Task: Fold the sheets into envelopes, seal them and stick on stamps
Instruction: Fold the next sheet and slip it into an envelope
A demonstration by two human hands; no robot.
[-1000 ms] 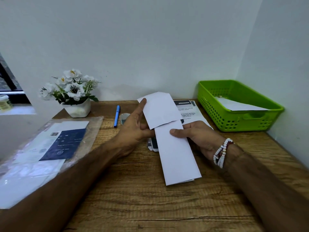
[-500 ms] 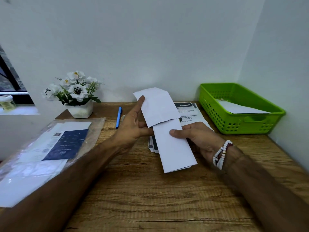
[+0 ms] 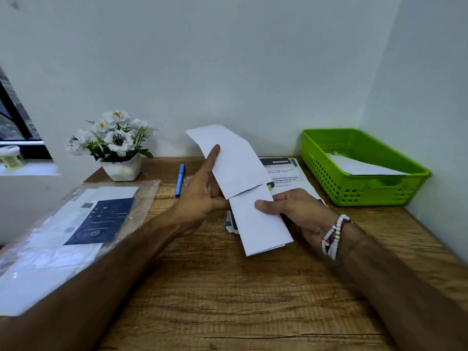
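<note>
Both hands grip the long folded white paper sheet (image 3: pixel 255 219) that I see held over the middle of the wooden desk (image 3: pixel 228 300). My left hand (image 3: pixel 200 201) pinches its left edge at the crease, forefinger straight up the upper flap; my right hand (image 3: pixel 298 211) pinches the lower panel, thumb on top.

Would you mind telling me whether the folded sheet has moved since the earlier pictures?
Yes. The folded sheet has drawn away from the person, toward the wall: its near end now lies closer to the dark cards on the table.
</note>
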